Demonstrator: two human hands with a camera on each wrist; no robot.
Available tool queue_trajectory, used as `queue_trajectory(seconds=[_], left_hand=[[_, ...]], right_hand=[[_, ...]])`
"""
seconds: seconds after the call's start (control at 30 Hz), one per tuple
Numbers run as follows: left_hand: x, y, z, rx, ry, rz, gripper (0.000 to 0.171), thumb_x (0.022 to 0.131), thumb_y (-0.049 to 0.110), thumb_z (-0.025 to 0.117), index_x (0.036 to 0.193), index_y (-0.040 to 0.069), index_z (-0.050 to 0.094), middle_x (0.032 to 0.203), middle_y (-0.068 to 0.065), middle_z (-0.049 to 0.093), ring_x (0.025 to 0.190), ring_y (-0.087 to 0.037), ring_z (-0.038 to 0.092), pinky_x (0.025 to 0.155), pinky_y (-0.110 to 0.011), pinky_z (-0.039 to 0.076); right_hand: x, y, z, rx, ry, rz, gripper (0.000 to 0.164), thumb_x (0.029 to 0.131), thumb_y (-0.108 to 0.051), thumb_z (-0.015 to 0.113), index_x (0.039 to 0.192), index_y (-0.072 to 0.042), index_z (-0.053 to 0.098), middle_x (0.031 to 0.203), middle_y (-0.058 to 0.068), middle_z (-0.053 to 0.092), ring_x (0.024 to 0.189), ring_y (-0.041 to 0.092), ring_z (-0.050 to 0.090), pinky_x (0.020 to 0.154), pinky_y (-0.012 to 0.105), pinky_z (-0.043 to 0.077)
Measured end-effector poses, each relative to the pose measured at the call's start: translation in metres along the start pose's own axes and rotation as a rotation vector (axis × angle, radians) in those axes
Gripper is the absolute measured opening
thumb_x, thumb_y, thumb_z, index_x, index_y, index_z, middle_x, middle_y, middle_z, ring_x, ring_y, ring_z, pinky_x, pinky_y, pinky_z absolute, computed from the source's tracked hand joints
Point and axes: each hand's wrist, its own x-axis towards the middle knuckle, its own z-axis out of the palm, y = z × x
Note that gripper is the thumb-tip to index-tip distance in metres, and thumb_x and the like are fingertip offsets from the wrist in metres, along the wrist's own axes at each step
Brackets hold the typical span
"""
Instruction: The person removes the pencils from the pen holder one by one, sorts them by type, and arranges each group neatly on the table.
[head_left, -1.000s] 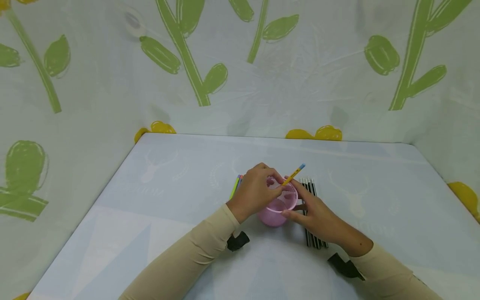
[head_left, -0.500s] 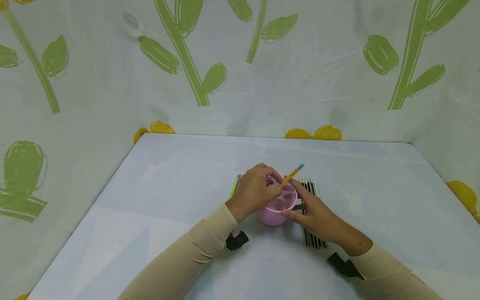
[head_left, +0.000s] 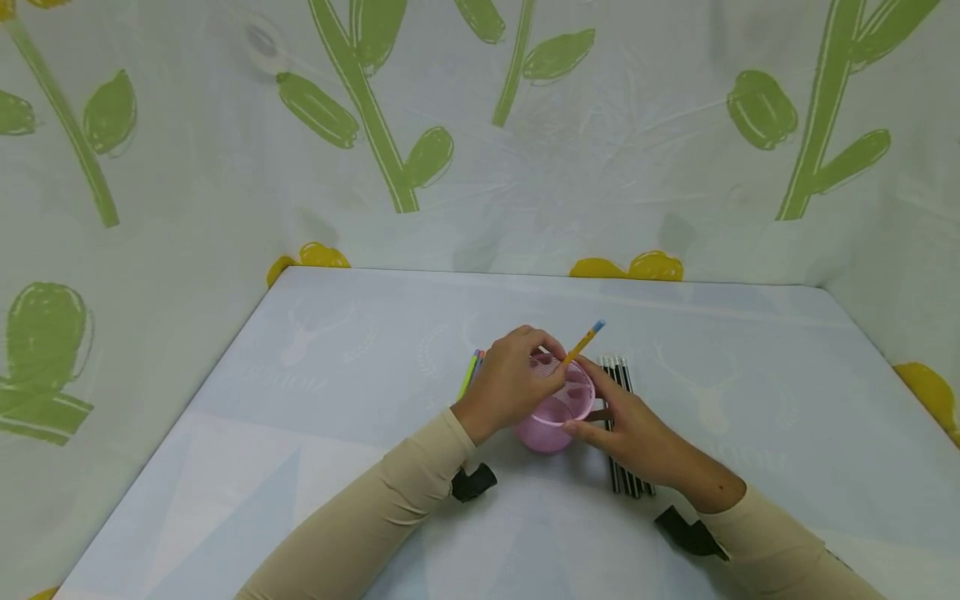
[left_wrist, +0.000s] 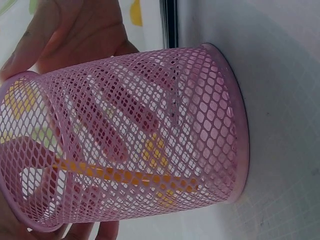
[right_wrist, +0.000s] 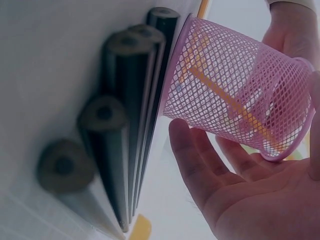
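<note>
A pink mesh pencil cup (head_left: 546, 435) stands on the table between both hands. My right hand (head_left: 637, 437) holds its right side, thumb at the near rim and a finger along the far rim. With thumb and fingers my left hand (head_left: 513, 383) pinches a yellow pencil (head_left: 585, 340) at the cup's mouth. The blue eraser end points up and to the right. Through the mesh in the left wrist view, the lower part of the pencil (left_wrist: 127, 176) shows inside the cup (left_wrist: 215, 130). My right fingers (right_wrist: 187, 155) spread along the cup wall in the right wrist view.
Several black pencils (head_left: 630, 471) lie side by side under and beside my right hand. Left of the cup, a bright green stick (head_left: 469, 373) and other coloured ones are partly hidden by my left hand. Fabric with green leaves (head_left: 318, 111) hangs behind the table (head_left: 360, 333).
The yellow pencil has tipped a little more upright, its eraser end moving slightly up and left. The cup and my right hand have stayed nearly still.
</note>
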Motion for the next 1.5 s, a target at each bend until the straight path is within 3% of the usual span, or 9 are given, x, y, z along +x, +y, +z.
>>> queue_trajectory(seconds=[0.4,0.63,0.8,1.2,1.33,1.5], left_hand=[[0.001,-0.004,-0.002,0.02,0.114,0.217,0.011,0.091,0.017,0.071,0.099,0.009,0.069,0.097,-0.002,0.072,0.096,-0.015,0.063,0.089,-0.03,0.054],[0.004,0.001,-0.015,-0.143,0.116,0.27,0.01,0.092,0.012,0.068,0.101,0.009,0.064,0.094,0.0,0.07,0.091,-0.009,0.064,0.086,-0.026,0.054],[0.005,0.006,-0.028,-0.218,0.093,0.311,0.011,0.094,0.01,0.065,0.104,0.008,0.061,0.093,-0.002,0.069,0.087,-0.007,0.063,0.082,-0.031,0.057],[0.003,0.016,-0.052,-0.247,0.175,0.357,0.014,0.094,0.007,0.064,0.106,0.004,0.058,0.095,-0.006,0.07,0.083,-0.011,0.065,0.077,-0.025,0.057],[0.002,0.017,-0.061,-0.297,0.185,0.316,0.014,0.094,0.006,0.062,0.107,0.004,0.058,0.094,-0.007,0.07,0.083,-0.012,0.065,0.077,-0.027,0.057],[0.001,0.02,-0.073,-0.441,0.153,0.237,0.013,0.096,0.007,0.059,0.108,0.002,0.057,0.095,-0.013,0.071,0.085,-0.017,0.069,0.08,-0.032,0.059]], right_hand=[[0.0,0.001,0.001,0.007,0.0,-0.046,0.086,0.096,-0.033,0.067,0.161,-0.018,0.013,0.16,0.021,0.029,0.115,0.039,0.064,0.085,0.044,0.06],[0.0,0.003,-0.001,0.011,0.002,-0.056,0.085,0.096,-0.032,0.068,0.161,-0.022,0.014,0.158,0.021,0.033,0.112,0.037,0.066,0.084,0.045,0.06],[0.0,0.002,-0.001,0.009,0.01,-0.076,0.084,0.096,-0.031,0.069,0.16,-0.02,0.016,0.157,0.021,0.035,0.114,0.038,0.065,0.087,0.047,0.059],[0.001,0.0,-0.002,0.02,0.002,-0.066,0.084,0.095,-0.031,0.069,0.16,-0.022,0.016,0.153,0.02,0.04,0.112,0.035,0.065,0.085,0.044,0.06],[0.001,0.001,-0.001,0.01,0.009,-0.072,0.084,0.095,-0.031,0.069,0.16,-0.022,0.017,0.153,0.02,0.04,0.113,0.035,0.065,0.087,0.045,0.059],[0.001,0.001,-0.001,0.011,0.007,-0.062,0.084,0.095,-0.032,0.069,0.16,-0.023,0.017,0.154,0.02,0.039,0.113,0.037,0.065,0.086,0.045,0.06]])
